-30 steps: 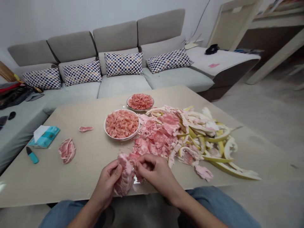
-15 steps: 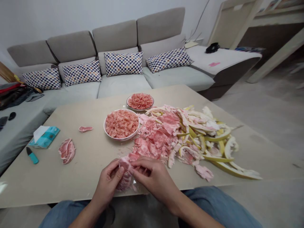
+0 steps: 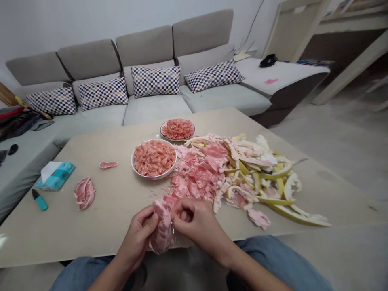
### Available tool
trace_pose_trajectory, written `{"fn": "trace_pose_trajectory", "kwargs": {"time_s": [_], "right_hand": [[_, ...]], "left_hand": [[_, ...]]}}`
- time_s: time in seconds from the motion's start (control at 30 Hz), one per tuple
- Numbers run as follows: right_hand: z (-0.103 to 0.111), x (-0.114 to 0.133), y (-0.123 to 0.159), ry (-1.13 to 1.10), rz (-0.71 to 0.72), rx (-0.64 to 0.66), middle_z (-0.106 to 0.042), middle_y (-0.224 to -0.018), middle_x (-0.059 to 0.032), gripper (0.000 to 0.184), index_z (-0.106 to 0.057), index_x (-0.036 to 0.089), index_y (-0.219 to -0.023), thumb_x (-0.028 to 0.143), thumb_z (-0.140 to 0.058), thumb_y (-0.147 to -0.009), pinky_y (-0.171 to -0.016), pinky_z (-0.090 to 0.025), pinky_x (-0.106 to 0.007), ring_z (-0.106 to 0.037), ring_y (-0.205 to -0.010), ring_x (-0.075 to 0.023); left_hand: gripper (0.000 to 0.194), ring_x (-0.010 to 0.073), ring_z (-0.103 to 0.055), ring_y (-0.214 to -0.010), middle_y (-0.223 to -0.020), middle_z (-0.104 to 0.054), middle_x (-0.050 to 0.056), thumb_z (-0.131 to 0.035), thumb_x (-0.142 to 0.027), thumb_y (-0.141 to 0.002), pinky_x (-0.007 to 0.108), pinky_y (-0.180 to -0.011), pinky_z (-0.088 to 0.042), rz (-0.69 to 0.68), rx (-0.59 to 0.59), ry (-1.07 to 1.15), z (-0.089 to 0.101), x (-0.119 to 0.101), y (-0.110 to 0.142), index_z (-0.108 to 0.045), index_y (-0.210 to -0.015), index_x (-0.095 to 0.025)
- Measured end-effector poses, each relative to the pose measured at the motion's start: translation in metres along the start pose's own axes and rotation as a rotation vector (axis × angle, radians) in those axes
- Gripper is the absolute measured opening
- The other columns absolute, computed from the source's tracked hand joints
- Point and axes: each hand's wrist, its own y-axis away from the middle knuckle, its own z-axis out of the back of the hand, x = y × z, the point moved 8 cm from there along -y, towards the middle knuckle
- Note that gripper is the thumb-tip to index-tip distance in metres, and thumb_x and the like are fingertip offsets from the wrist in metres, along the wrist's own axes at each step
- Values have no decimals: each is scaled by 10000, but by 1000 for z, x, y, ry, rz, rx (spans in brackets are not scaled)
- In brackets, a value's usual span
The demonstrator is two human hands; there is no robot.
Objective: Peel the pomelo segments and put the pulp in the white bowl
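Left hand (image 3: pixel 138 231) grips the fruit piece (image 3: pixel 163 232) by its left side. Fruit piece lies right of it, between both hands, over the surface's (image 3: pixel 75 232) near edge, long axis toward the person. Right hand (image 3: pixel 197 220) at its upper right edge, fingertips pinched together; can't tell on what.

Widest passage: bare table (image 3: pixel 117 226) left of left hand (image 3: pixel 136 230), running forward between loose piece (image 3: pixel 85 194) and bowl (image 3: pixel 154 177). Far left, knife (image 3: pixel 41 203) and tissue pack (image 3: pixel 56 178) stand in way. Held segment (image 3: pixel 161 232) fills gap between hands. Ahead of right hand (image 3: pixel 195 222), membranes (image 3: pixel 198 173) block route, crowding bowl's right side. Rinds (image 3: pixel 275 201) bar table farther right (one long strip slants toward near edge). Plate (image 3: pixel 177 140) behind bowl narrows far side.
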Motion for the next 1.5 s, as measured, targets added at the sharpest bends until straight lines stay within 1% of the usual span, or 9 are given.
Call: {"fn": "trace_pose_trajectory", "kwargs": {"time_s": [0.2, 0.33, 0.53, 0.7, 0.77, 0.87, 1.07, 1.3, 1.5], "right_hand": [[0, -2, -3, -87, -15, 57, -570, -541, 36, 86, -626, 162, -669, 120, -552, -676, -460, -363, -177, -500, -491, -87], [-2, -3, -5, -135, -3, 111, -610, -561, 26, 143, -632, 181, -800, 165, -498, -753, -488, -423, -203, -561, -495, -113], [13, 9, -7, 347, 224, -25, -655, -630, -14, 222, -665, 191, -717, 266, -519, -866, -575, -405, -234, -578, -599, -139], [12, -1, -8, 579, 234, -41, -659, -670, -37, 271, -643, 177, -649, 281, -539, -876, -588, -397, -243, -590, -627, -152], [9, -3, -8, 537, 260, -19, -694, -790, -55, 179, -686, 181, -785, 183, -524, -862, -653, -437, -254, -627, -731, -171], [5, 0, -5, 402, 290, 2, -721, -907, -55, 241, -701, 204, -927, 94, -508, -833, -751, -470, -280, -652, -831, -182], [-14, -1, -1, 104, 173, 95, -728, -821, -18, 152, -732, 218, -868, 185, -588, -834, -708, -496, -249, -658, -763, -162], [-22, -12, -2, 10, 80, 42, -646, -670, -13, 122, -729, 162, -828, 227, -640, -776, -539, -430, -207, -554, -590, -122], [-19, -16, -3, -46, -17, 73, -615, -585, 5, 115, -734, 154, -721, 153, -620, -731, -493, -367, -192, -501, -517, -99]], "left_hand": [[189, 108, -573, -648, -754, -644, 21, -643, -261, -832, 205, -643, -449, 104, 10, 343, -2, 4, -3, -691, -980, -154], [221, 121, -637, -693, -829, -676, 26, -666, -214, -810, 224, -672, -499, 180, -28, 501, 4, 10, -6, -663, -1028, -179], [134, 137, -678, -765, -901, -680, 37, -576, -196, -870, 240, -682, -543, 213, -91, 573, 13, 13, -8, -628, -993, -183], [142, 147, -686, -758, -869, -688, 37, -568, -192, -876, 246, -680, -545, 189, -99, 579, 14, 9, -8, -621, -1007, -182], [148, 143, -683, -756, -865, -689, 31, -583, -194, -866, 243, -692, -540, 178, -96, 573, 13, 8, -8, -627, -1007, -186], [182, 128, -675, -790, -881, -687, 16, -624, -194, -839, 232, -758, -520, 130, -118, 545, 14, 4, -9, -640, -1021, -195], [279, 164, -654, -893, -966, -689, 34, -699, -240, -785, 282, -853, -483, 67, -84, 404, 8, -2, -7, -635, -1054, -201], [391, 215, -627, -973, -1076, -674, 73, -741, -242, -736, 290, -831, -482, -38, -177, 131, 16, -1, -2, -619, -1104, -190], [338, 223, -622, -988, -1043, -688, 81, -714, -233, -766, 279, -832, -467, -31, -115, 120, 11, 0, -3, -637, -1089, -166]]}}
